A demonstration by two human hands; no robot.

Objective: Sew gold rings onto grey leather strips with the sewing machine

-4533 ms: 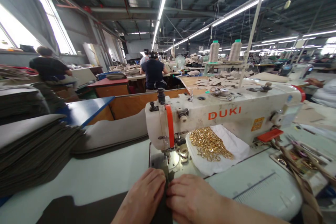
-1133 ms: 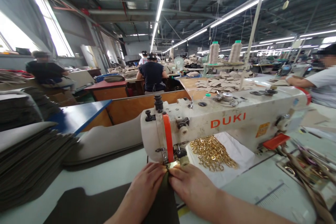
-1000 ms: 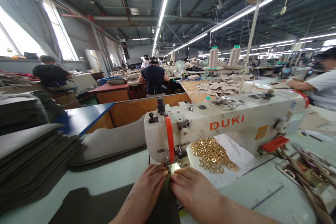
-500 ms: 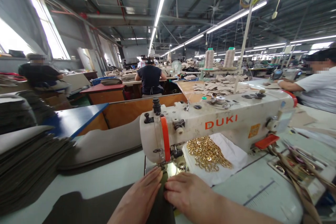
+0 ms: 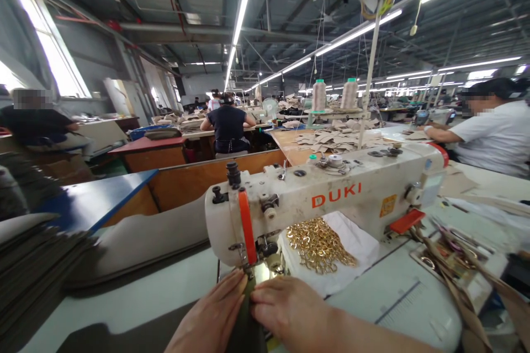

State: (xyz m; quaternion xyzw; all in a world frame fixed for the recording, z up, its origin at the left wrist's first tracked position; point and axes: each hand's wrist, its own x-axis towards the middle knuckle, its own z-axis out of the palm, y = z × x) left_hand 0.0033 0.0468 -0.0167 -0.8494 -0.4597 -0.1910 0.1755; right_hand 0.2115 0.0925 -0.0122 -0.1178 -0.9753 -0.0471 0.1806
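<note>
Under the needle end of a white sewing machine (image 5: 290, 193) lies dark olive fabric (image 5: 136, 331). My left hand (image 5: 217, 309) rests flat on it, fingers stretched and lying side by side, the tips close to the presser foot. Just to the right, my right hand (image 5: 285, 303) has its fingers curled and pressed together at the fabric's edge, thumb side toward the needle. A heap of gold metal rings (image 5: 321, 242) sits on a white cloth (image 5: 364, 242) behind my right hand, beside the machine's arm.
Stacked dark pieces (image 5: 28, 276) and a grey-topped stack (image 5: 141, 242) stand at left. A tray (image 5: 476, 281) with straps and tools lies at right. Thread cones (image 5: 318, 95) stand behind the machine. People sit at the left, ahead and at the right.
The whole view has shifted, so the machine and table appear further left. Both hands keep nearly the same place on the fabric by the needle.
</note>
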